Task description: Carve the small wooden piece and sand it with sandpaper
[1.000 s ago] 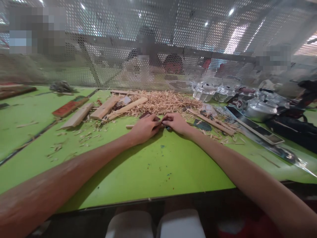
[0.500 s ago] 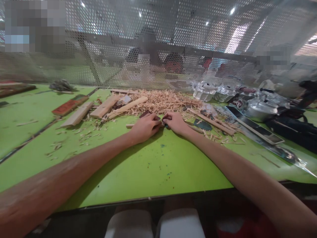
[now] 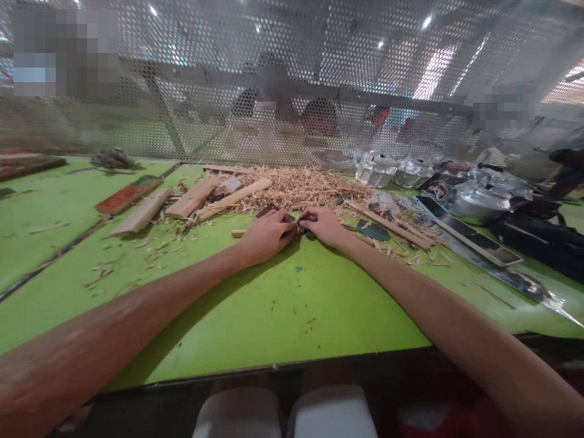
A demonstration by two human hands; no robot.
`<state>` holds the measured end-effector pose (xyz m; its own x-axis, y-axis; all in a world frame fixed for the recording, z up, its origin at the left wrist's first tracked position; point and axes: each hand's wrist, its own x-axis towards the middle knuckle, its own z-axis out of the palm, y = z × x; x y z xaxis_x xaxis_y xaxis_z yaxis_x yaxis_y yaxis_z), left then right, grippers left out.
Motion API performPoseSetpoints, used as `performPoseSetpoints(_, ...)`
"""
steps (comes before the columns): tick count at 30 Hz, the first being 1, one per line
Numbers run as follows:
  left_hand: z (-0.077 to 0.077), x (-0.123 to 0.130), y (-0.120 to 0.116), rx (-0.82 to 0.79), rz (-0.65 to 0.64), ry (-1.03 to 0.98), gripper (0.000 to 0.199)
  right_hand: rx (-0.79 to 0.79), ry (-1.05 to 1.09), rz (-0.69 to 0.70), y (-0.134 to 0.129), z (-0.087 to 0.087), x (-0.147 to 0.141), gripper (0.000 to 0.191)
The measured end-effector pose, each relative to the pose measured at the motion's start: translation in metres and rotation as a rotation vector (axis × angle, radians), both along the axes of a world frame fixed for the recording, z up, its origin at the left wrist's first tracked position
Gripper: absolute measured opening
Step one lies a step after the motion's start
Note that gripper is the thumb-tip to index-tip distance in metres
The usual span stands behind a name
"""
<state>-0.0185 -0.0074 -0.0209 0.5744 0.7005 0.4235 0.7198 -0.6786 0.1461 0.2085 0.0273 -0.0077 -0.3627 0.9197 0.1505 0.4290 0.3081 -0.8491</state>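
My left hand (image 3: 268,236) rests low over the green table (image 3: 274,316), palm down, its fingers bent and closed at the tips. Close beside it, my right hand (image 3: 323,226) is closed in a pinch. The fingertips of both nearly meet around something small and dark, too hidden to name. A dark brown flat piece (image 3: 267,210) shows just behind my left hand. From under the left hand sticks the end of a thin wooden strip (image 3: 238,233). To the right of my right hand lies a dark green flat piece (image 3: 373,229).
Behind the hands a heap of wood shavings (image 3: 301,185) spreads toward a perforated metal screen (image 3: 205,109). Wooden pieces (image 3: 143,213) and a red-orange block (image 3: 128,194) lie left. On the right are a long wooden stick (image 3: 392,225), a phone-like dark panel (image 3: 469,231) and foil-wrapped objects (image 3: 483,191).
Both hands keep almost the same place and closed pose. Only a very slight shift of the view shows.
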Motion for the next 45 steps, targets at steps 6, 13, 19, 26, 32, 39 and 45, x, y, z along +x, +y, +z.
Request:
performPoseSetpoints(6, -0.0005, 0.0001, -0.0003, 0.005, 0.004, -0.006, 0.035, -0.01, -0.012, 0.051, 0.0004, 0.0005, 0.0016, 0.004)
performPoseSetpoints(13, -0.003, -0.0013, 0.0012, 0.009, -0.008, -0.028, 0.031, 0.036, -0.044, -0.027, 0.0, 0.0043, 0.0001, 0.008)
performPoseSetpoints(19, -0.0003, 0.0005, -0.0009, 0.007, 0.007, -0.005, 0.035, -0.044, -0.001, 0.015, -0.0045, 0.0061, 0.0004, 0.01)
performPoseSetpoints(26, -0.0002, -0.0004, -0.0007, 0.001, 0.0, -0.004, 0.033, -0.053, 0.009, 0.059, -0.0029, 0.005, 0.001, 0.006)
performPoseSetpoints(32, -0.0009, -0.0001, 0.0001, 0.005, -0.004, -0.009, 0.031, 0.023, -0.025, -0.017, 0.0009, 0.0035, -0.0007, 0.009)
performPoseSetpoints(39, -0.0028, -0.0007, 0.0008, 0.012, -0.01, -0.025, 0.036, -0.005, -0.021, 0.025, -0.0023, 0.0042, 0.0012, 0.007)
performPoseSetpoints(45, -0.0017, -0.0001, 0.0, 0.003, 0.008, 0.003, 0.035, 0.016, -0.04, 0.03, -0.003, 0.0054, 0.0003, 0.007)
